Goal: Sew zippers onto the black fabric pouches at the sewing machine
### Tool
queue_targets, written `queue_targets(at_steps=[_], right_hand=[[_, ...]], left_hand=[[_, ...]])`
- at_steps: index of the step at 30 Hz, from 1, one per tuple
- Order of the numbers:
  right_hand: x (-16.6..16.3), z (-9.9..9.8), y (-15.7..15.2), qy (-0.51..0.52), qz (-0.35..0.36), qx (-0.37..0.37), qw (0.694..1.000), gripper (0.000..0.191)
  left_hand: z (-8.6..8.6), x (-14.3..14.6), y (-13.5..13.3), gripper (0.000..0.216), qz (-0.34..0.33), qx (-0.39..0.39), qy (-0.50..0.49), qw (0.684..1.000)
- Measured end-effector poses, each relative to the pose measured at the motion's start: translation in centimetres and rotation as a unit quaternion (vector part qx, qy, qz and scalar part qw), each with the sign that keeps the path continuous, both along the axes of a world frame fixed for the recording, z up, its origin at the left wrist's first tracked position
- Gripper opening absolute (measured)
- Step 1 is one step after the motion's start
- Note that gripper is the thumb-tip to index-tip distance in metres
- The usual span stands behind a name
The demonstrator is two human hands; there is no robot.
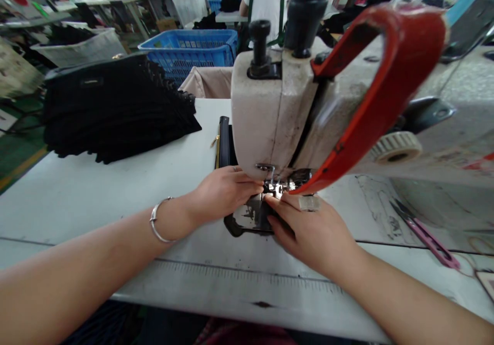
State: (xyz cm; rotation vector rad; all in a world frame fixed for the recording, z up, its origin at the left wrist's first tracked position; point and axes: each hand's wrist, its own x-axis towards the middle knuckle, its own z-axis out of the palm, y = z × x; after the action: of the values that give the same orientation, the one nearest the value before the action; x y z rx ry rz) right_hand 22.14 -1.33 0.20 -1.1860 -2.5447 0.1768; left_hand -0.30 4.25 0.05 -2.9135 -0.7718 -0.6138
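Note:
A sewing machine [262, 124] with a worn white head and a red lever stands over the table, its needle area lit. Beneath the head lies a black piece with a gold-toned zipper [225, 147], partly hidden by the machine and my fingers. My left hand [227, 193], a silver bracelet at its wrist, has its fingers closed together on the piece, left of the presser foot. From the right, my right hand [309, 227] reaches in close to the needle. Its fingertips are bent and pressed onto the dark material, whose edge there is hard to make out.
A thick stack of black fabric pieces [116, 108] lies on the table's left. Behind stand a blue plastic basket [189, 41] and a beige cloth-lined bin [210, 80]. Pink-handled thread snips [428, 239] lie at right. A ruler scale [247, 275] runs along the front. A person [268, 5] is beyond.

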Motion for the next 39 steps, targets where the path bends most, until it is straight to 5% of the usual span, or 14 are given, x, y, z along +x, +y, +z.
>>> queue_targets(at_steps=[13, 18, 23, 28, 39], right_hand=[[0.2, -0.1, 0.1, 0.016, 0.010, 0.004, 1.000, 0.026], [1.3, 0.0, 0.5, 0.125, -0.031, 0.037, 0.991, 0.018], [1.7, 0.4, 0.8, 0.159, -0.051, 0.015, 0.986, 0.014], [1.6, 0.3, 0.5, 0.098, 0.018, 0.003, 0.995, 0.017], [1.2, -0.2, 0.3, 0.071, 0.067, 0.040, 0.994, 0.009]], left_hand=[[-0.7, -0.3, 0.7, 0.025, 0.061, -0.035, 0.017, 0.997], [-0.8, -0.1, 0.2, 0.027, 0.072, -0.004, 0.006, 0.997], [1.6, 0.8, -1.0, 0.026, 0.108, -0.035, 0.042, 0.993], [3.9, 0.7, -2.7, 0.026, 0.090, -0.156, 0.106, 0.978], [0.6, -0.9, -4.3, 0.031, 0.051, -0.103, 0.018, 0.993]])
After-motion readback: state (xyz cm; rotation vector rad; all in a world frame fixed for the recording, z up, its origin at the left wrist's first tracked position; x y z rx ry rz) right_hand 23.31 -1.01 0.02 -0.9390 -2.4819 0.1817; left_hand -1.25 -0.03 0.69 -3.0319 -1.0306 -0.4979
